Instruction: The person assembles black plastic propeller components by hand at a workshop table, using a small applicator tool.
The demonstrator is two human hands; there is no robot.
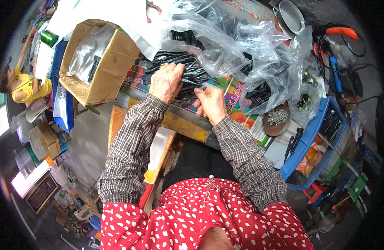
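Observation:
A loose heap of slim, dark, pointed parts lies on the table, most of them long and black. My left hand is at the heap's near left side, its fingers curled round some of these parts. Close by on the right, my right hand is closed in a pinch, thumb against the fingers at the near edge of the heap. Whatever is between those fingertips is too small to make out.
Clear plastic bags with black parts cover the table's far right. An open cardboard box stands left. A brown dish of small metal pieces and a blue bin are right. A person in yellow is far left.

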